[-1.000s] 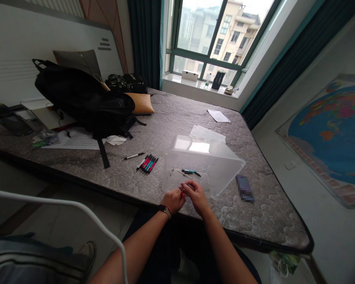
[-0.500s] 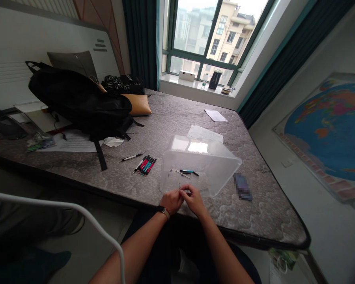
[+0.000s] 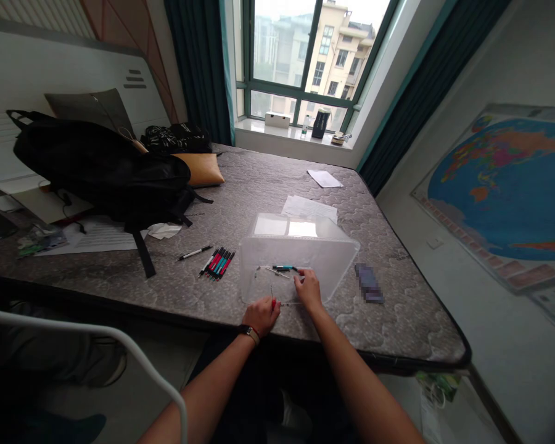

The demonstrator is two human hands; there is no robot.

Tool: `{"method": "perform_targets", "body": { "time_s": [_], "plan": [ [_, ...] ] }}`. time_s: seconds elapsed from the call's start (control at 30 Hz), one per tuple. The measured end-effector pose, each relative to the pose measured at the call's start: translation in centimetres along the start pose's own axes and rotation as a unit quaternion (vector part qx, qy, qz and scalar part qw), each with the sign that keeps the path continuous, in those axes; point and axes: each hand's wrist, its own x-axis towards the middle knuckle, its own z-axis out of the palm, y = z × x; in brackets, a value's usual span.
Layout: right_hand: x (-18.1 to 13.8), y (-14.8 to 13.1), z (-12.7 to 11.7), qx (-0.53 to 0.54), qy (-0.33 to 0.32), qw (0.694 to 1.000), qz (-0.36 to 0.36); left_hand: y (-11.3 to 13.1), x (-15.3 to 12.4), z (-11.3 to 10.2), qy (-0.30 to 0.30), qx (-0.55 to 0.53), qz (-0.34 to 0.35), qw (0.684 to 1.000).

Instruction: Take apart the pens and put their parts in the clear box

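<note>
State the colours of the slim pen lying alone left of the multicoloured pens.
The slim pen is white and black, clearest in the head view.

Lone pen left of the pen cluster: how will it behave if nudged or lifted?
The pen looks slim and straight, so probably stiff and light. Its narrow barrel may roll if nudged, though the quilted mattress could slow it.

No word, brand or number is readable: the pale marks on the dark box point(image 3: 321, 123) near the right end of the windowsill point(image 3: 292, 131), the printed lines on the white sheet point(image 3: 99, 238) toward the left of the mattress's near edge point(image 3: 203, 315), and the markings on the wall map point(image 3: 513, 191) are too small.
</note>
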Motion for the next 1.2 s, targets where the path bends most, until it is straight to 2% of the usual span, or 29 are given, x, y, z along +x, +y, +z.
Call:
{"method": "perform_targets", "body": {
  "time_s": [0.1,0.23,0.37,0.47,0.5,0.57,0.6,0.63,0.7,0.87,1.2],
  "plan": [
    [3.1,0.6,-0.4,-0.011,-0.001,1.0,0.02,0.0,0.0,0.0,0.006,0.003,0.002,1.0],
    [4.8,0.9,-0.3,0.009,-0.031,0.998,0.045,-0.1,0.0,0.1,0.014,0.005,0.009,1.0],
    [4.0,0.0,-0.4,0.068,-0.045,0.995,0.062,-0.2,0.0,0.2,0.015,0.006,0.017,1.0],
    [1.5,-1.8,-0.4,0.141,-0.075,0.985,0.07,-0.3,0.1,0.4,0.012,0.008,0.019,1.0],
    [0.4,-2.5,-0.3,0.185,-0.097,0.976,0.065,-0.3,0.1,0.4,0.011,0.009,0.02,1.0],
    [-1.7,-4.1,-0.1,0.388,-0.17,0.903,0.068,-0.3,0.1,0.4,0.011,0.011,0.019,1.0],
    [-2.6,-4.9,0.1,0.442,-0.188,0.874,0.078,-0.3,0.1,0.4,0.011,0.012,0.016,1.0],
    [-3.3,-5.5,0.2,0.476,-0.195,0.853,0.091,-0.3,0.0,0.4,0.011,0.011,0.012,1.0],
    [-4.1,-6.6,0.4,0.502,-0.2,0.834,0.111,-0.2,0.0,0.2,0.014,0.007,0.007,1.0],
    [-4.3,-7.5,0.5,0.504,-0.217,0.829,0.109,-0.1,0.0,-0.2,0.018,-0.007,0.022,1.0],
    [-5.2,-6.6,1.0,0.493,-0.204,0.839,0.105,0.0,0.1,-0.2,0.018,-0.024,0.006,1.0]
  ]
}}
